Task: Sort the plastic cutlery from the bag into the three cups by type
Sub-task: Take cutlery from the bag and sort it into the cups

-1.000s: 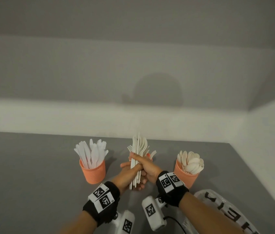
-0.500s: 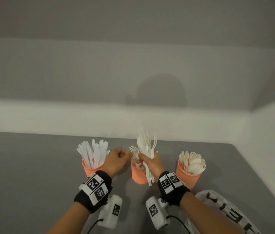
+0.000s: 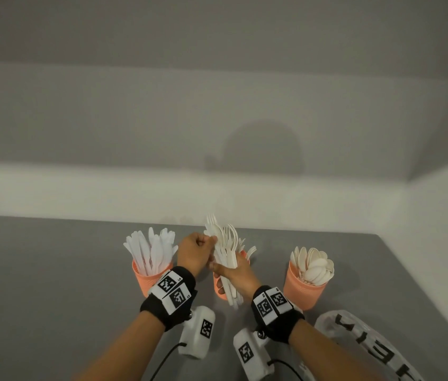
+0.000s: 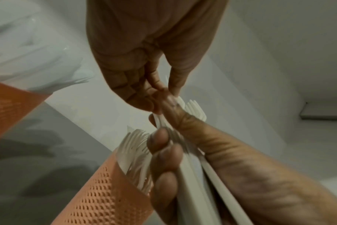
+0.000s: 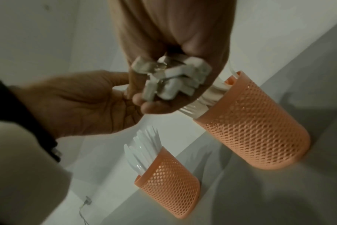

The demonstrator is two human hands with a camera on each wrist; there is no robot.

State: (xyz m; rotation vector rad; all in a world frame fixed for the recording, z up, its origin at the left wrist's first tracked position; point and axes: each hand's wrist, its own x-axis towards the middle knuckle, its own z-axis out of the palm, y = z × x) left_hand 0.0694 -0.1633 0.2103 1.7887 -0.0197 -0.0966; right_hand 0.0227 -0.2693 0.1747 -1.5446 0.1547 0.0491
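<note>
Two hands meet over the middle cup (image 3: 218,288). The right hand (image 3: 238,272) has its fingers curled round a bundle of white plastic forks (image 3: 225,253), handles pointing down in front of the cup, tines up. The left hand (image 3: 194,253), fingers curled in, pinches the top of that bundle between thumb and forefinger (image 4: 173,85). Behind the bundle the middle cup, orange mesh, holds more forks (image 4: 136,153). Left of it, just beside the left wrist, a like cup (image 3: 146,279) stands full of white knives (image 3: 152,250). Well to the right a third cup (image 3: 304,291) holds spoons (image 3: 315,266). All stand on a grey table (image 3: 52,284). A white plastic bag (image 3: 366,345) with black lettering lies near the right forearm.
</note>
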